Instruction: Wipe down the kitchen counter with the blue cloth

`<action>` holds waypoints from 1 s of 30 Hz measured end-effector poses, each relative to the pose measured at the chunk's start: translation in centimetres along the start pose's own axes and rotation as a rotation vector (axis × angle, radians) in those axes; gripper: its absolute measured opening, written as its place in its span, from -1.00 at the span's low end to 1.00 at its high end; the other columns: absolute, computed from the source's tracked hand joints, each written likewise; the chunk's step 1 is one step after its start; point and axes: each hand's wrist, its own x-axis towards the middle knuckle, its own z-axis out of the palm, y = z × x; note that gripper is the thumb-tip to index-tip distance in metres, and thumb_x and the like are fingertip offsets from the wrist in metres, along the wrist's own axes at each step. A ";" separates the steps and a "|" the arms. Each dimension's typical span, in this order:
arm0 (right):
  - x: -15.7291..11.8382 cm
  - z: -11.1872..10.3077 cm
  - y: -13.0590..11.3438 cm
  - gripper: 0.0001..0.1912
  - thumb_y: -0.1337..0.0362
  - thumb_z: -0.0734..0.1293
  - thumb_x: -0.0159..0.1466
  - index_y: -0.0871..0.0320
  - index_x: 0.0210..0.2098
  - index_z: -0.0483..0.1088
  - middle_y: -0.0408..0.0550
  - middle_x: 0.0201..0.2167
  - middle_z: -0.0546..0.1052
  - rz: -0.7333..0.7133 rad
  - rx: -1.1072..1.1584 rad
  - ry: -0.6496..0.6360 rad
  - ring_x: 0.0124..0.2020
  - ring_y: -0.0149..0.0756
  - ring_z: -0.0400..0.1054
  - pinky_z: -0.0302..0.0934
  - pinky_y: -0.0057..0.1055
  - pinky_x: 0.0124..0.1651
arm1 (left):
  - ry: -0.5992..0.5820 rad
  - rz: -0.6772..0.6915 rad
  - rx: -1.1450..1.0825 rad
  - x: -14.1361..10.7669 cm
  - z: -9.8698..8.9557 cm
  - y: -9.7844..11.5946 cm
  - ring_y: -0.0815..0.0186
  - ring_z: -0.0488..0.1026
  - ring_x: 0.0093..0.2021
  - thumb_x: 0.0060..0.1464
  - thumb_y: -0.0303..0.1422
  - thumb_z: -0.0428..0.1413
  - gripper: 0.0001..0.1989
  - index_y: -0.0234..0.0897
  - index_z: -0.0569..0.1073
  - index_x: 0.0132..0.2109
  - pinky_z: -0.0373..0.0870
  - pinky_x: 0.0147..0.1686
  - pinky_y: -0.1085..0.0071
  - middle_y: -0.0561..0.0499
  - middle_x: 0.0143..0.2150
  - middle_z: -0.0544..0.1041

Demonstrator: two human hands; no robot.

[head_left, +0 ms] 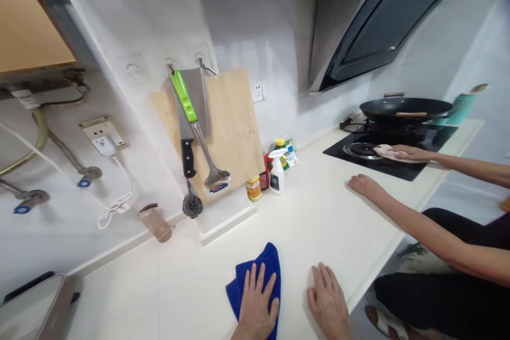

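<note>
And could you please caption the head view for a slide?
Left hand on a blue cloth, right hand on the countertop, a co-worker at the cooktop.

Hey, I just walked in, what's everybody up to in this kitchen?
The person's left hand lies flat, fingers spread, on a blue cloth on the white countertop; the right hand rests on the countertop, apart from the cloth. A co-worker has one hand on a pale cloth at the cooktop, the other hand on the countertop. A wok sits beyond.
</note>
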 end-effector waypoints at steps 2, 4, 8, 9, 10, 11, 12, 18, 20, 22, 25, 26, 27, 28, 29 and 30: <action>0.0 -0.1 0.1 -0.48 0.31 0.15 0.30 0.33 0.23 0.22 0.30 0.27 0.29 0.000 0.014 0.006 0.36 0.10 0.07 0.23 -0.01 0.23 | -0.036 0.009 -0.039 1.4 -0.4 0.2 0.01 -0.20 0.51 0.36 -0.15 -0.12 -0.39 0.12 -0.11 0.47 0.02 0.41 -0.14 0.12 0.54 -0.23; 0.0 -0.2 0.1 -0.47 0.31 0.15 0.30 0.32 0.25 0.20 0.29 0.29 0.27 0.008 0.031 -0.006 0.37 0.09 0.05 0.22 -0.02 0.24 | -0.066 0.016 -0.064 2.9 -0.6 0.2 0.01 -0.20 0.51 0.36 -0.14 -0.13 -0.40 0.13 -0.09 0.46 0.00 0.42 -0.15 0.12 0.54 -0.21; 0.1 -0.5 -0.1 -0.44 0.32 0.15 0.30 0.34 0.28 0.17 0.28 0.32 0.23 0.026 0.042 -0.065 0.40 0.08 -0.01 0.20 -0.02 0.27 | -0.045 0.019 -0.046 6.0 0.0 0.1 0.02 -0.17 0.51 0.35 -0.15 -0.10 -0.40 0.12 -0.05 0.46 0.00 0.42 -0.11 0.10 0.54 -0.18; 0.1 -0.6 -0.1 -0.44 0.32 0.15 0.30 0.34 0.28 0.16 0.28 0.33 0.22 0.033 0.040 -0.080 0.41 0.08 -0.02 0.19 -0.02 0.28 | -0.028 0.022 -0.032 6.7 0.3 0.0 0.03 -0.16 0.51 0.35 -0.16 -0.09 -0.40 0.12 -0.05 0.46 0.01 0.42 -0.10 0.10 0.54 -0.17; 0.1 -0.7 -0.2 -0.44 0.32 0.15 0.30 0.34 0.28 0.16 0.28 0.34 0.22 0.042 0.040 -0.094 0.41 0.08 -0.03 0.18 -0.02 0.28 | -0.011 0.026 -0.019 7.5 0.6 0.0 0.03 -0.15 0.51 0.34 -0.17 -0.07 -0.39 0.12 -0.04 0.46 0.01 0.42 -0.08 0.10 0.54 -0.17; 0.1 -0.8 -0.2 -0.43 0.32 0.14 0.30 0.33 0.28 0.15 0.28 0.34 0.21 0.052 0.042 -0.107 0.41 0.08 -0.04 0.18 -0.01 0.29 | 0.002 0.032 -0.010 8.3 1.0 -0.1 0.03 -0.15 0.51 0.33 -0.18 -0.06 -0.38 0.11 -0.04 0.46 0.02 0.42 -0.08 0.09 0.54 -0.16; 0.1 -0.8 -0.2 -0.42 0.32 0.14 0.30 0.33 0.29 0.14 0.27 0.35 0.20 0.060 0.047 -0.119 0.41 0.07 -0.04 0.18 -0.01 0.29 | 0.013 0.037 -0.006 9.1 1.3 -0.2 0.02 -0.14 0.51 0.33 -0.18 -0.05 -0.38 0.10 -0.03 0.46 0.03 0.41 -0.09 0.08 0.54 -0.15; 0.2 -1.1 0.0 -0.32 0.32 0.13 0.30 0.22 0.40 -0.03 0.20 0.39 0.15 0.084 0.070 -0.188 0.42 0.06 -0.05 0.18 0.02 0.31 | 0.076 -0.037 -0.032 14.4 3.2 0.0 0.01 -0.08 0.50 0.31 -0.22 -0.04 -0.38 0.08 0.02 0.45 0.02 0.41 -0.11 0.06 0.54 -0.08; 0.4 -1.4 0.0 -0.28 0.32 0.14 0.30 0.21 0.42 -0.11 0.20 0.39 0.14 0.074 0.054 -0.213 0.42 0.07 -0.05 0.19 0.02 0.30 | 0.108 -0.118 -0.056 16.3 3.8 0.4 0.00 -0.09 0.50 0.31 -0.22 -0.05 -0.40 0.06 0.06 0.45 -0.01 0.42 -0.10 0.05 0.53 -0.06; 0.5 -1.7 0.0 -0.25 0.32 0.14 0.29 0.21 0.44 -0.16 0.20 0.40 0.13 0.065 0.025 -0.228 0.42 0.09 -0.04 0.23 0.02 0.27 | 0.139 -0.202 -0.088 18.1 4.4 0.8 -0.02 -0.12 0.50 0.31 -0.21 -0.05 -0.41 0.03 0.10 0.44 -0.05 0.42 -0.12 0.03 0.53 -0.04; 0.6 -2.3 -0.2 -0.21 0.29 0.16 0.26 0.16 0.44 -0.14 0.15 0.40 0.15 0.045 -0.024 -0.238 0.39 0.14 0.03 0.29 0.06 0.22 | 0.184 -0.298 -0.126 20.7 5.3 1.2 -0.07 -0.18 0.51 0.31 -0.19 -0.05 -0.42 -0.04 0.15 0.43 -0.11 0.42 -0.16 0.01 0.53 -0.03; 0.7 -2.5 -0.2 -0.22 0.26 0.17 0.25 0.12 0.44 -0.10 0.12 0.40 0.17 0.034 -0.037 -0.244 0.38 0.16 0.05 0.30 0.08 0.20 | 0.196 -0.321 -0.134 21.5 5.6 1.3 -0.08 -0.19 0.51 0.31 -0.19 -0.05 -0.43 -0.06 0.17 0.42 -0.12 0.42 -0.17 -0.01 0.53 -0.02; 0.9 -2.7 -0.1 -0.23 0.23 0.17 0.25 0.08 0.43 -0.05 0.09 0.39 0.18 0.021 -0.048 -0.252 0.37 0.19 0.06 0.31 0.10 0.18 | 0.206 -0.340 -0.140 22.4 5.9 1.3 -0.09 -0.19 0.51 0.31 -0.19 -0.06 -0.43 -0.08 0.18 0.42 -0.13 0.42 -0.18 -0.02 0.53 -0.02; 1.4 -2.7 0.3 -0.26 0.19 0.18 0.24 0.04 0.41 0.03 0.05 0.38 0.20 0.009 -0.060 -0.260 0.36 0.23 0.07 0.32 0.12 0.15 | 0.214 -0.358 -0.146 23.2 6.2 1.3 -0.09 -0.19 0.51 0.31 -0.18 -0.06 -0.43 -0.10 0.19 0.42 -0.14 0.42 -0.18 -0.03 0.53 -0.01; 2.1 -2.7 0.8 -0.30 0.14 0.18 0.25 0.00 0.38 0.11 0.02 0.37 0.23 -0.001 -0.074 -0.264 0.36 0.26 0.08 0.32 0.15 0.12 | 0.221 -0.373 -0.151 24.0 6.4 1.2 -0.09 -0.18 0.51 0.31 -0.18 -0.06 -0.43 -0.10 0.19 0.41 -0.14 0.42 -0.18 -0.04 0.52 -0.01; 3.2 -2.5 1.7 -0.34 0.10 0.17 0.25 -0.03 0.34 0.18 0.00 0.36 0.25 -0.010 -0.090 -0.268 0.35 0.28 0.08 0.31 0.17 0.10 | 0.226 -0.388 -0.156 24.8 6.6 1.2 -0.09 -0.18 0.51 0.31 -0.18 -0.06 -0.43 -0.11 0.20 0.41 -0.14 0.42 -0.18 -0.04 0.52 0.00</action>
